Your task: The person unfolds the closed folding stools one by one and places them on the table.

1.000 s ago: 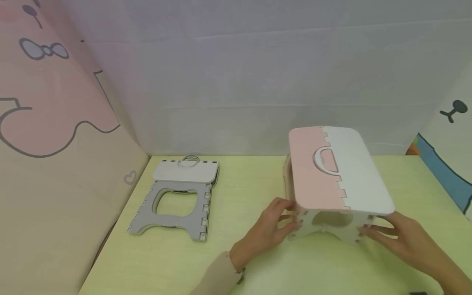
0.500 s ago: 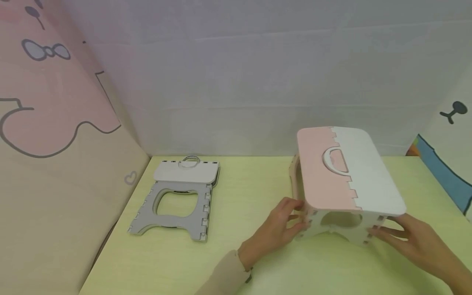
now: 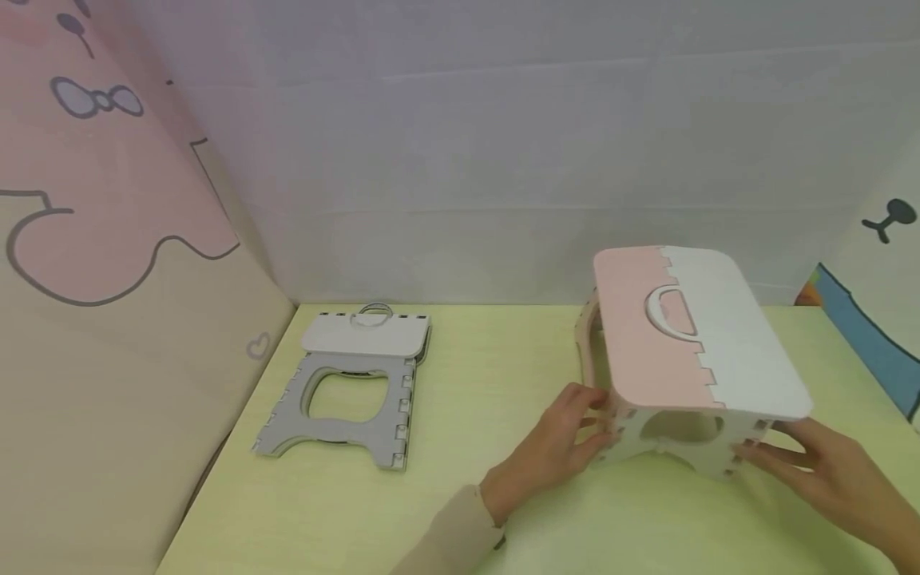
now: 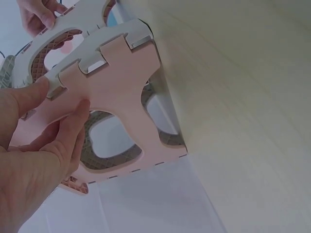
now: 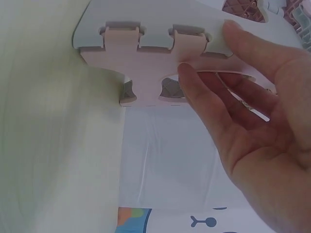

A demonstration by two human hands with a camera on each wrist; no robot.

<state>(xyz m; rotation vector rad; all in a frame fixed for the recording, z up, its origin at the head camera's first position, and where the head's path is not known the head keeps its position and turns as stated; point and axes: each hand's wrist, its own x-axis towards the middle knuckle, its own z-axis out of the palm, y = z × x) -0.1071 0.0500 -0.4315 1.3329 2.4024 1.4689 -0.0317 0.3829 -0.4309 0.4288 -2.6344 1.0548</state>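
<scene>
Head view: an unfolded pink-and-white stool (image 3: 690, 335) stands on the yellow-green desk (image 3: 467, 511), toward the near right corner, seat up, handle slot along the seam between the two colours. Left hand (image 3: 557, 447) is at the stool's near-left leg panel, fingers bent against the pink side, thumb toward the front. Right hand (image 3: 826, 471) lies at the near-right leg, straight fingers laid on the white panel. One hand on each side — looks like bracing the stool from both flanks so it sits square. A second stool, grey folded stool (image 3: 345, 383), lies flat near the far left corner of the desk, well apart from both hands, untouched. Pink patterned curtain (image 3: 108, 239) hangs beyond the left edge; pale wall behind.

Left wrist view: left hand (image 4: 39, 155) grasps the pink leg panel (image 4: 121, 97); thumb on its outer face, fingers wrapped behind the edge — a pinch-type hold on the panel itself. The hinge tabs where pink meets white are just above the thumb. Lattice underside of the seat shows through the cut-out. Right hand (image 4: 36, 17) is small at the top left, on the opposite leg.

Right wrist view: right hand (image 5: 248, 126) is released flat, fingers extended, their tips touching the leg panel (image 5: 160, 63) by its hinge tabs; nothing is gripped, only pressed or steadied. Desk surface fills the left of the view
</scene>
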